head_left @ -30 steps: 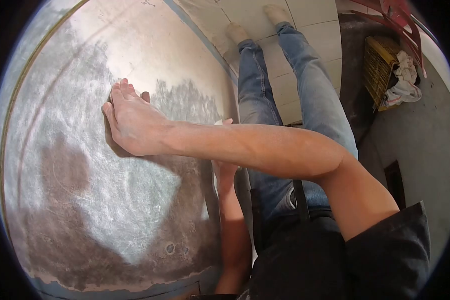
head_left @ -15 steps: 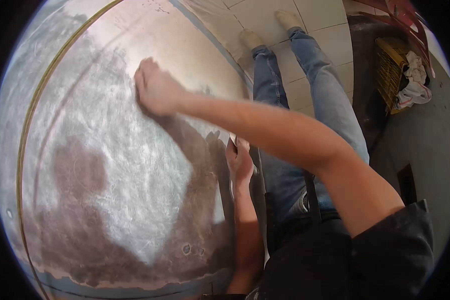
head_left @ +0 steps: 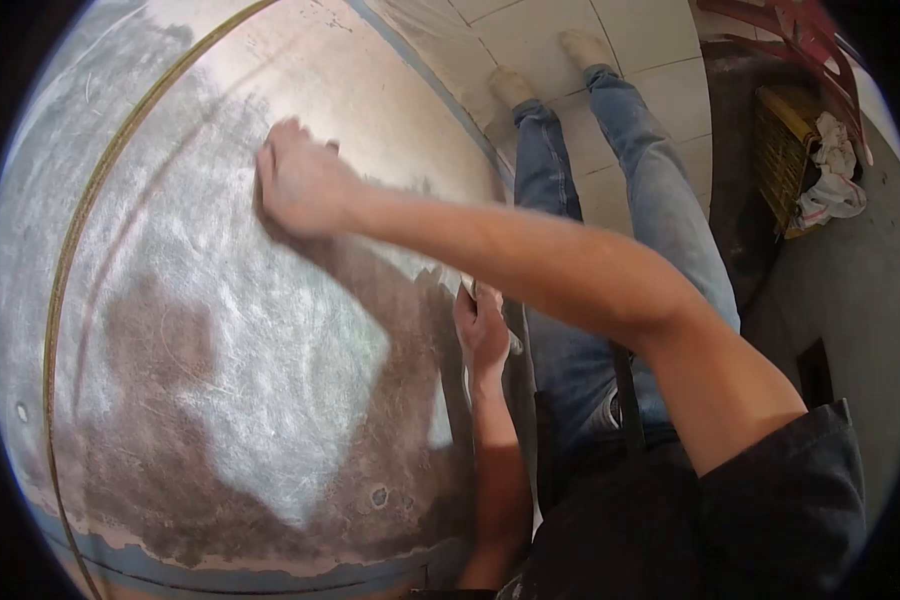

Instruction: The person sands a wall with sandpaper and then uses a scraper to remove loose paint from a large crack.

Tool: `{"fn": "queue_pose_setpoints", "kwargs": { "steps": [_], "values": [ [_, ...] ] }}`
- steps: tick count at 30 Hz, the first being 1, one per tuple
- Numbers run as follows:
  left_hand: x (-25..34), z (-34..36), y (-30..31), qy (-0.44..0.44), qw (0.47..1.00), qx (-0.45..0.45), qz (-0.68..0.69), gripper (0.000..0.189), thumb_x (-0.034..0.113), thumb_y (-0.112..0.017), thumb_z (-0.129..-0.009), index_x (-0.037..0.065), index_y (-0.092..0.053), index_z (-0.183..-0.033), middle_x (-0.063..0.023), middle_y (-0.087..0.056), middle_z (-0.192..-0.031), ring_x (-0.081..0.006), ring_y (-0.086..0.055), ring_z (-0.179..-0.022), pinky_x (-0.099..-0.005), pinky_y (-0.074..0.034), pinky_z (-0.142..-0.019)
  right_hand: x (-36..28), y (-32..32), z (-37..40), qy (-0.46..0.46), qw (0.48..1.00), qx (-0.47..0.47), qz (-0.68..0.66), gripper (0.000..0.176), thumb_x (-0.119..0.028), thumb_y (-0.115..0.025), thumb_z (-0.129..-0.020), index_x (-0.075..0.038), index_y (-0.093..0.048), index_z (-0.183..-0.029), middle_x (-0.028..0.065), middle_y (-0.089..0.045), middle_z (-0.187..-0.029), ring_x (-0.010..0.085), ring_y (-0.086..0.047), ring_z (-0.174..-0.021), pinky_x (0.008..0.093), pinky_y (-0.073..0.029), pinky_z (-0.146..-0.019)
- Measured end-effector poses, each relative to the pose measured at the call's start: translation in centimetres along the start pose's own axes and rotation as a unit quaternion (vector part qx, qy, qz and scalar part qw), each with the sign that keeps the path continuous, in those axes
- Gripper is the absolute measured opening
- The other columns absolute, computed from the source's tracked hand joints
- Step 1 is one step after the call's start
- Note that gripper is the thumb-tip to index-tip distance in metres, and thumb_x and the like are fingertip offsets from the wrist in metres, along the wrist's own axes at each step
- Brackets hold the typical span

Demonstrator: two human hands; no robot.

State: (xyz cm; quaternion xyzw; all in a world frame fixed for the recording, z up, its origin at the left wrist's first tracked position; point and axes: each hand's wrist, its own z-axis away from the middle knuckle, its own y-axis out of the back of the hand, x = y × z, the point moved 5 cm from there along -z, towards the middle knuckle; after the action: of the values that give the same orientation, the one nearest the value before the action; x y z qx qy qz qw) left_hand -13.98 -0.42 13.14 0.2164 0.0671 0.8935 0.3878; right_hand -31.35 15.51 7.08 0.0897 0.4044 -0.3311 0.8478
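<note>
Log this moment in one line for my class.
right hand against mottled panel | left hand gripping pale item near panel edge

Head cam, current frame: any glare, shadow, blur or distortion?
Head view: whitish glare on the scuffed surface; dark shadows beside and below it; right hand softly blurred, likely motion; fisheye curvature, black corners; tile joints read clearer than that hand.

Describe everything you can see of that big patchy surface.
The broad surface is mottled grey, paler and creamier toward the top, with fine swirling scratches and a small ringed mark low down. Blue-grey shows along its edge. It looks coated, but what it is made of cannot be told. Shadows fall across it, and a yellowish-brown strip curves along its left side. The blurred right hand appears to rest on its upper part.
</note>
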Motion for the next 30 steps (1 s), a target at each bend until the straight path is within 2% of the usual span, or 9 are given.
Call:
{"fn": "queue_pose_setpoints", "kwargs": {
  "steps": [3,6,9,13,16,20,23,26,30],
  "values": [
    [-1.2,-0.4,0.1,-0.081,0.996,-0.025,-0.006,0.03,0.028,-0.047,-0.104,-0.001,-0.055,-0.101,0.0061,-0.037,-0.074,-0.0018,-0.031,-0.066,-0.0228,-0.026,-0.056,0.7,-2.4,2.9,0.234,0.943,0.218,0.096,0.044,-0.024,-0.028,-0.103,0.015,-0.041,-0.119,0.0393,-0.056,-0.107,0.0503,-0.061,-0.095,0.0547,-0.047,-0.093],
    [-1.1,-0.1,0.2,0.067,0.998,-0.007,0.006,0.029,0.026,-0.047,-0.103,-0.001,-0.056,-0.1,0.0051,-0.04,-0.075,-0.0024,-0.033,-0.067,-0.0225,-0.028,-0.057,2.1,0.7,-1.5,0.059,0.998,0.001,-0.014,0.044,-0.027,-0.027,-0.104,0.013,-0.042,-0.115,0.0363,-0.058,-0.102,0.0487,-0.061,-0.093,0.056,-0.044,-0.096],
    [-1.4,-0.1,0.6,0.059,0.998,-0.013,0.004,0.032,0.027,-0.049,-0.103,-0.003,-0.057,-0.102,0.004,-0.042,-0.075,-0.0023,-0.034,-0.067,-0.0222,-0.029,-0.057,1.2,0.8,-2.0,-0.059,0.996,-0.061,-0.011,0.043,-0.028,-0.026,-0.104,0.01,-0.043,-0.113,0.0327,-0.059,-0.096,0.0472,-0.062,-0.089,0.057,-0.043,-0.096],
    [-1.1,-0.6,0.4,-0.103,0.994,-0.017,-0.041,0.035,0.03,-0.049,-0.103,-0.004,-0.058,-0.106,0.0029,-0.044,-0.076,-0.0036,-0.037,-0.068,-0.0242,-0.033,-0.058,0.0,-0.7,5.8,0.145,0.985,0.066,0.061,0.046,-0.028,-0.027,-0.104,0.012,-0.039,-0.123,0.0383,-0.043,-0.132,0.0479,-0.047,-0.124,0.0479,-0.035,-0.113],
    [-0.9,-0.2,0.3,0.051,0.998,-0.02,-0.015,0.036,0.032,-0.049,-0.103,-0.003,-0.059,-0.106,0.0025,-0.045,-0.075,-0.0062,-0.038,-0.068,-0.0269,-0.035,-0.06,2.7,-0.6,0.2,0.148,0.987,0.052,0.029,0.046,-0.028,-0.028,-0.104,0.013,-0.039,-0.123,0.0382,-0.048,-0.127,0.0454,-0.053,-0.118,0.0474,-0.039,-0.109],
    [0.4,0.0,0.2,0.048,0.998,-0.009,-0.049,0.037,0.034,-0.051,-0.102,-0.002,-0.058,-0.108,0.0021,-0.045,-0.075,-0.0077,-0.038,-0.067,-0.0268,-0.034,-0.06,0.4,1.3,-1.9,-0.075,0.994,-0.075,0.032,0.047,-0.027,-0.027,-0.104,0.015,-0.04,-0.12,0.0354,-0.058,-0.113,0.0443,-0.061,-0.105,0.049,-0.045,-0.102],
    [1.4,-0.1,-0.3,-0.131,0.983,-0.066,-0.112,0.037,0.034,-0.05,-0.103,-0.002,-0.058,-0.108,0.001,-0.051,-0.078,-0.0086,-0.044,-0.07,-0.0263,-0.039,-0.065,-1.2,-1.1,4.9,0.196,0.958,0.165,0.126,0.049,-0.028,-0.027,-0.104,0.017,-0.039,-0.122,0.0387,-0.055,-0.116,0.0495,-0.059,-0.106,0.0518,-0.045,-0.101],
    [-1.2,-0.7,0.9,-0.012,0.994,-0.062,-0.09,0.038,0.033,-0.051,-0.103,-0.002,-0.058,-0.114,-0.0032,-0.061,-0.087,-0.0129,-0.055,-0.081,-0.0274,-0.044,-0.075,-0.2,-0.1,3.7,0.151,0.988,0.016,0.028,0.054,-0.03,-0.024,-0.104,0.017,-0.036,-0.129,0.04,-0.048,-0.126,0.0493,-0.053,-0.117,0.0531,-0.041,-0.107],
    [-1.3,-0.6,1.1,0.1,0.994,-0.031,-0.033,0.04,0.031,-0.056,-0.1,0.0,-0.057,-0.125,-0.0097,-0.062,-0.114,-0.021,-0.057,-0.108,-0.0342,-0.042,-0.097,1.2,0.9,-2.7,-0.082,0.99,-0.11,0.031,0.061,-0.036,-0.02,-0.105,0.016,-0.036,-0.133,0.0383,-0.034,-0.142,0.0464,-0.04,-0.133,0.0527,-0.036,-0.112]
  ]
}}
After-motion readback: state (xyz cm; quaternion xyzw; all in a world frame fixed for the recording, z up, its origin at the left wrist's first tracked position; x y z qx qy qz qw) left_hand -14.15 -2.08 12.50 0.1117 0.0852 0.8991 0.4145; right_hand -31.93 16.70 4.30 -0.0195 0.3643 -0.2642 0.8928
